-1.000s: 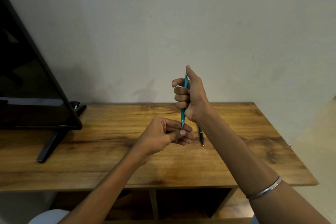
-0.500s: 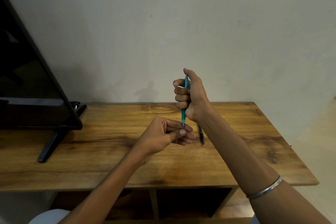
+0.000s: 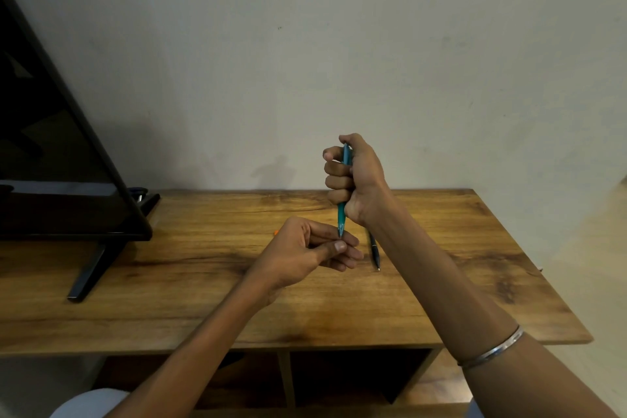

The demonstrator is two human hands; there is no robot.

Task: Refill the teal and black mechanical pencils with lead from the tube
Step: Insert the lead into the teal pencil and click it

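My right hand (image 3: 354, 181) grips the teal mechanical pencil (image 3: 342, 214) upright in a fist, tip down, with the thumb bent over its top end. The pencil's tip sits against the thumb and forefinger of my left hand (image 3: 305, 253), which is curled just below it; whether it pinches a lead is too small to tell. The black mechanical pencil (image 3: 374, 249) lies on the wooden table (image 3: 203, 282) just right of my left hand, partly hidden by my right wrist. A small orange bit (image 3: 276, 232) peeks out behind my left hand; the lead tube itself is not clearly visible.
A black TV screen (image 3: 51, 163) on a stand (image 3: 91, 271) takes up the table's left part. The wall runs along the table's back edge. Open shelf compartments (image 3: 356, 377) lie below the tabletop.
My right thumb has bent down onto the top of the teal pencil, and the hand has sunk slightly. My left hand stays at the tip.
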